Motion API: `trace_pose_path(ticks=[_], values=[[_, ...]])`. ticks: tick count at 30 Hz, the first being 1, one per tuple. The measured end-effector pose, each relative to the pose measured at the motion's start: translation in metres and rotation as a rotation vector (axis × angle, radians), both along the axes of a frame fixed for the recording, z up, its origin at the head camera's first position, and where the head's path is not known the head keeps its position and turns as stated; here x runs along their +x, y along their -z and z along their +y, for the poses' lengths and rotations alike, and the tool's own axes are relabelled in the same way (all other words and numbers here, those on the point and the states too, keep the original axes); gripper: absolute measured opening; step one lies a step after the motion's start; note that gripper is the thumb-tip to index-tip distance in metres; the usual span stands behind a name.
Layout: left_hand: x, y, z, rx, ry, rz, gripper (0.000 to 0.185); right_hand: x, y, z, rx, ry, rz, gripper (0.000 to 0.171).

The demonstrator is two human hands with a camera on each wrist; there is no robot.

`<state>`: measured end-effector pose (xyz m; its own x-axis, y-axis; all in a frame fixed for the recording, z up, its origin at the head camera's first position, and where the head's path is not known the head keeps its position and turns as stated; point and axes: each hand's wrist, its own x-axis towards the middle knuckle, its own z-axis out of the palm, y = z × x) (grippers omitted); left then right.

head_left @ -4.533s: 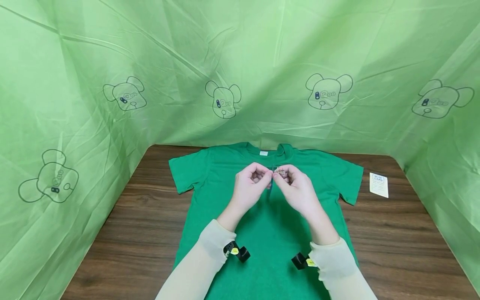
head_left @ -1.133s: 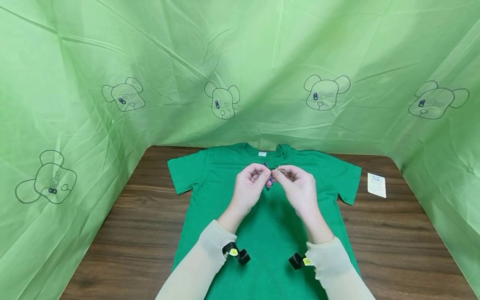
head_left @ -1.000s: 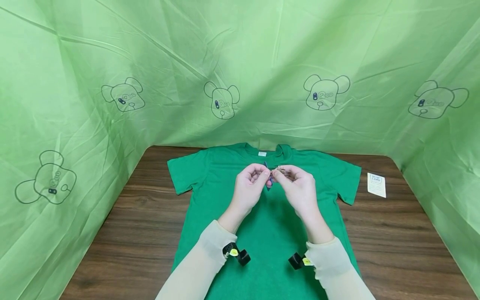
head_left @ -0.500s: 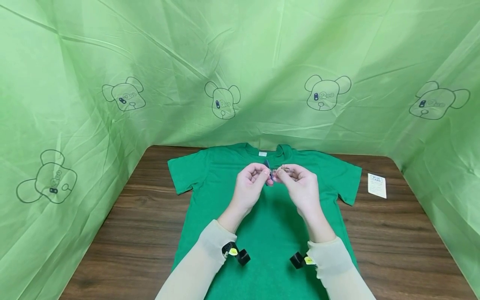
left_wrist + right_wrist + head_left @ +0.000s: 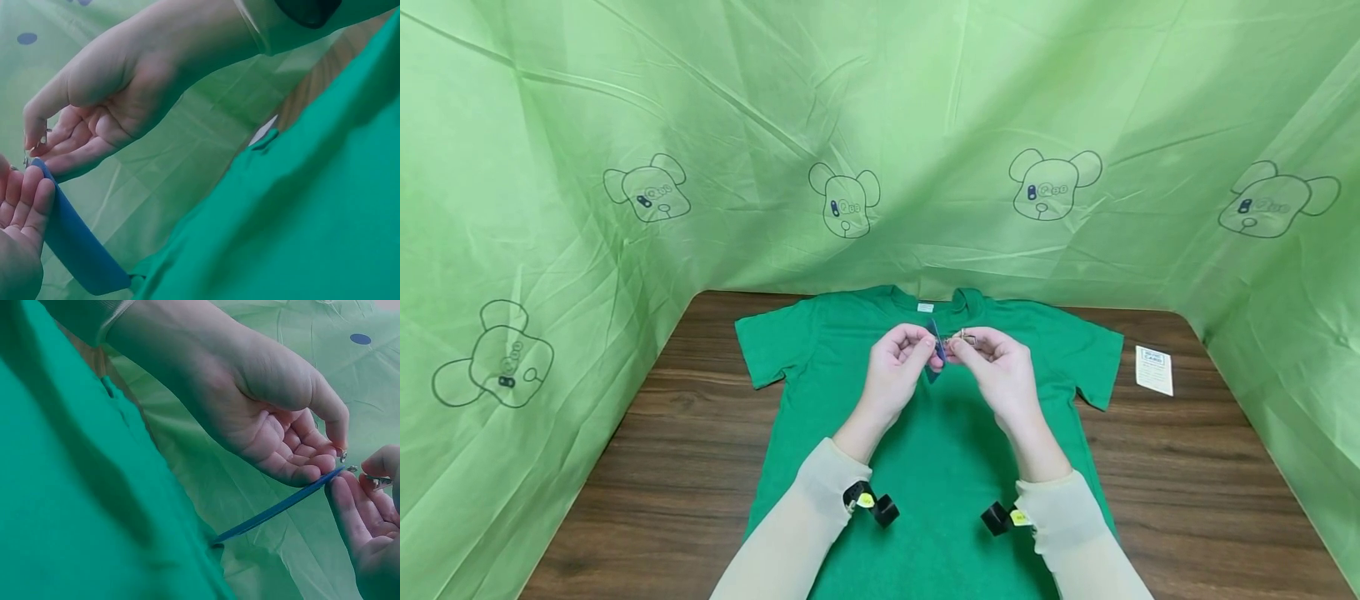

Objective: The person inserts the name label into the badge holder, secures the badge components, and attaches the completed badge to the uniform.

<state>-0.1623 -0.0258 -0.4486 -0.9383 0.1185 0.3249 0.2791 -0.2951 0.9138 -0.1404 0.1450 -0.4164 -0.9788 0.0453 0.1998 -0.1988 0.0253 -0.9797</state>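
Blue strip: raised over the green T-shirt, near its collar.
Left hand: fingers curled, pinching the strip's top.
Right hand: pinching a small metal pin at the strip's end.
Table: white card lying right of the shirt.

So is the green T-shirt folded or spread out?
Spread out: the green T-shirt lies flat on the table, both sleeves out to the sides.

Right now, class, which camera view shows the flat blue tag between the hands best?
The left wrist view: the flat blue tag shows broadside. The right wrist view shows it edge-on; the head view shows a sliver.
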Motion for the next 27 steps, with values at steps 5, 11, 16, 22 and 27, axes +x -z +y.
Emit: trace_pose_path(ticks=[5,11,16,22,27], values=[[-0.002,0.000,-0.002,-0.018,-0.022,-0.012,0.010,-0.002,0.001,0.005,0.012,-0.023,0.008,0.021],[-0.005,0.000,-0.006,-0.050,-0.037,-0.008,0.011,-0.004,0.004,0.011,0.024,-0.045,0.027,0.021],[-0.006,-0.002,-0.011,-0.078,-0.049,-0.013,0.011,-0.006,0.006,0.013,0.030,-0.047,0.037,0.019],[-0.007,-0.003,-0.015,-0.140,-0.078,-0.010,0.012,-0.008,0.006,0.012,0.045,-0.044,0.003,0.018],[-0.008,-0.002,-0.015,-0.192,-0.113,-0.010,0.010,-0.006,0.004,0.010,0.041,-0.044,-0.013,0.018]])
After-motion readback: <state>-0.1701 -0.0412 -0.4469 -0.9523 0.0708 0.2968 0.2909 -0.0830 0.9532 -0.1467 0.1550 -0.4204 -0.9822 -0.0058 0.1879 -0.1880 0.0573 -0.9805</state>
